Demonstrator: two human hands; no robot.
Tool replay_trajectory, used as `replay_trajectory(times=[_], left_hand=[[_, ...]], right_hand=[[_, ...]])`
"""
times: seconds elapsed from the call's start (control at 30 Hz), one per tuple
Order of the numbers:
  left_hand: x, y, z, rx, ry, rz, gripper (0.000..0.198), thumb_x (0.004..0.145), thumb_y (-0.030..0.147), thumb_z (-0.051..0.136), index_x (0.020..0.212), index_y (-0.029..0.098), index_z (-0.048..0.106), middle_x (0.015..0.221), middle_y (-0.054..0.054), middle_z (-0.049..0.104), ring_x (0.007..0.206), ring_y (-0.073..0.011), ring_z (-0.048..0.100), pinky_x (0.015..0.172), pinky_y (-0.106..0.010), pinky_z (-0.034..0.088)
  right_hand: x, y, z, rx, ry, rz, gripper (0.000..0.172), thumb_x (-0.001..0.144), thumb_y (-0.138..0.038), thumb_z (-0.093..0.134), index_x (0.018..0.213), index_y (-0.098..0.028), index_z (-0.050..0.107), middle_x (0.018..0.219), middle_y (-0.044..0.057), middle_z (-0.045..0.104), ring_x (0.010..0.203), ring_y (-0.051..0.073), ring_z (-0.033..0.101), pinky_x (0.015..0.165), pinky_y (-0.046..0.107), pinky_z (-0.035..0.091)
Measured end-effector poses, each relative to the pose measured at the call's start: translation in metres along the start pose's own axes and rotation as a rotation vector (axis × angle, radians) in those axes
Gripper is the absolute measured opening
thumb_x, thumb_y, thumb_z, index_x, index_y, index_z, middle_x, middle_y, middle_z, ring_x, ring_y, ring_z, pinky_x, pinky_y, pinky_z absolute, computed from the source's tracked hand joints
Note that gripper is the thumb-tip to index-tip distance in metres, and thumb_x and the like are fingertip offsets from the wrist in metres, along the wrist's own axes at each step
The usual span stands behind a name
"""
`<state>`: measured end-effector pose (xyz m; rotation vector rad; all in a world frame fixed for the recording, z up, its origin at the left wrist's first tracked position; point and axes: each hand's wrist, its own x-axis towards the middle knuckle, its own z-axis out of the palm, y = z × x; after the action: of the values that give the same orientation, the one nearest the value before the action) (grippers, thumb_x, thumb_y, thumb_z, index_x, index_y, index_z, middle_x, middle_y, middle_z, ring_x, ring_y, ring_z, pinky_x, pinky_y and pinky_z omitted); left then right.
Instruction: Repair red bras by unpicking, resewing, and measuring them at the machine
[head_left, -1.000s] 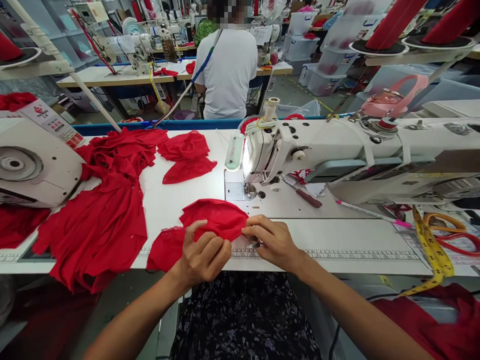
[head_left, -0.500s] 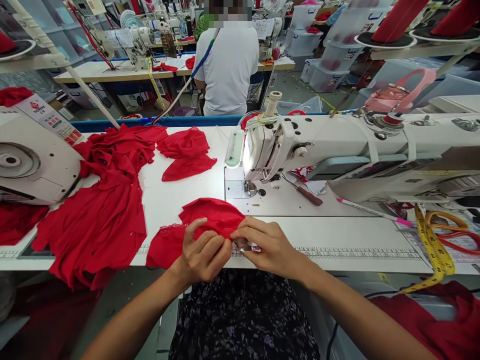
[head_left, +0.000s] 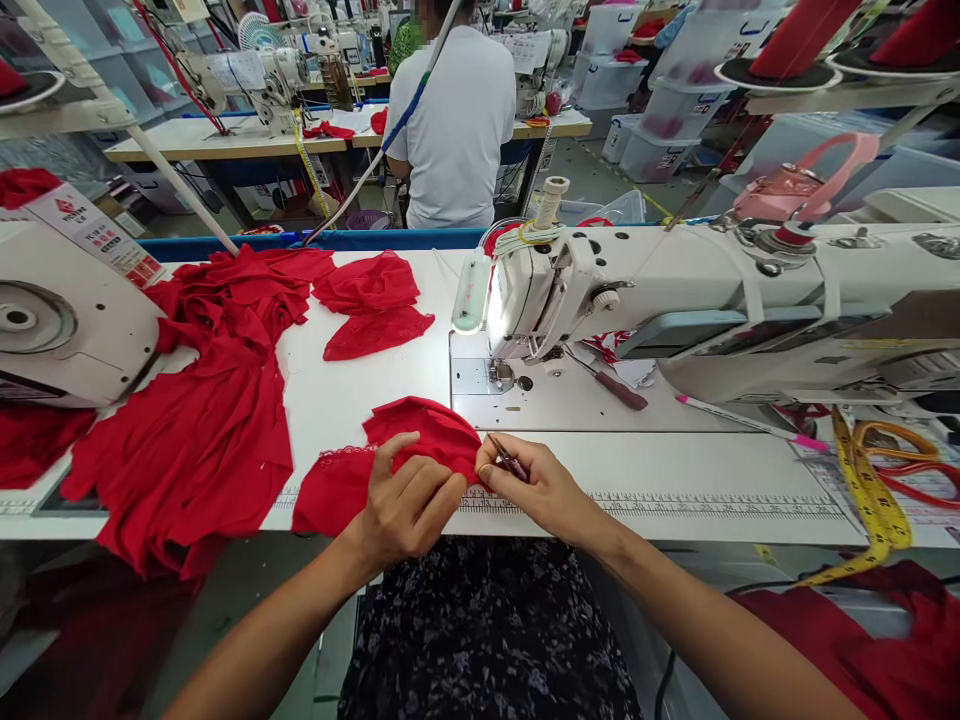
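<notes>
A piece of red fabric (head_left: 427, 430) with a lacy edge on its left part lies at the front of the white table. My left hand (head_left: 409, 500) is closed on its near edge, thumb raised and the other fingers curled. Just to the right, my right hand (head_left: 536, 490) is closed around small thread snips (head_left: 510, 460), their dark pointed tip facing up and left. The right fingertips are at the fabric's right edge; whether they also pinch it I cannot tell.
Behind my hands stands a white sewing machine (head_left: 600, 290). A heap of red fabric (head_left: 217, 400) and a smaller red piece (head_left: 375, 300) lie left. To the right are a pink-tipped pen (head_left: 750, 422), scissors (head_left: 900, 465) and a yellow tape measure (head_left: 862, 490). A person (head_left: 454, 130) sits beyond.
My right hand has shifted slightly right, away from the left, and the snips have turned from below the fingers to point upward. My left hand stays nearly in place on the fabric.
</notes>
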<state>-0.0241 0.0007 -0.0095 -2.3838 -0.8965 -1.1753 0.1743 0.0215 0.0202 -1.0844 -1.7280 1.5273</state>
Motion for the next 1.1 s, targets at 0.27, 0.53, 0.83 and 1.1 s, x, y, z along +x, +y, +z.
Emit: replay_trajectory(times=[0.27, 0.53, 0.83, 1.1], left_hand=[[0.004, -0.009, 0.008, -0.253, -0.153, -0.153, 0.020, 0.088, 0.003, 0.055, 0.091, 0.020, 0.065, 0.071, 0.004, 0.058, 0.063, -0.0092, 0.053, 0.100, -0.042, 0.041], [0.005, -0.008, 0.010, -0.375, -0.206, -0.193, 0.018, 0.090, 0.004, 0.057, 0.088, 0.020, 0.066, 0.075, 0.003, 0.065, 0.067, -0.0103, 0.056, 0.101, -0.042, 0.037], [0.028, -0.020, 0.000, -1.149, -0.540, -0.818, 0.033, 0.098, 0.041, 0.051, 0.083, 0.017, 0.069, 0.086, -0.006, 0.063, 0.084, -0.0178, 0.057, 0.078, -0.031, 0.045], [0.030, -0.019, 0.000, -1.229, -0.513, -0.958, 0.025, 0.094, 0.038, 0.059, 0.083, 0.016, 0.063, 0.081, -0.002, 0.059, 0.076, -0.0133, 0.051, 0.071, -0.027, 0.041]], right_hand=[[-0.002, 0.004, -0.014, -0.023, -0.304, 0.015, 0.025, 0.099, -0.043, 0.049, 0.087, -0.020, 0.048, 0.079, -0.002, 0.048, 0.071, 0.012, 0.041, 0.066, 0.027, 0.036], [0.003, 0.010, -0.020, 0.011, -0.331, 0.052, 0.031, 0.099, -0.049, 0.045, 0.086, -0.021, 0.043, 0.074, -0.004, 0.038, 0.063, 0.011, 0.033, 0.058, 0.025, 0.031], [0.010, 0.010, -0.003, -0.446, 0.068, -0.308, 0.008, 0.092, -0.016, 0.041, 0.089, -0.022, 0.043, 0.085, 0.002, 0.053, 0.074, 0.016, 0.047, 0.067, 0.030, 0.037], [0.003, 0.004, -0.018, -0.308, 0.107, -0.145, 0.015, 0.098, -0.037, 0.048, 0.101, -0.022, 0.049, 0.082, -0.001, 0.054, 0.068, 0.013, 0.047, 0.062, 0.027, 0.038]])
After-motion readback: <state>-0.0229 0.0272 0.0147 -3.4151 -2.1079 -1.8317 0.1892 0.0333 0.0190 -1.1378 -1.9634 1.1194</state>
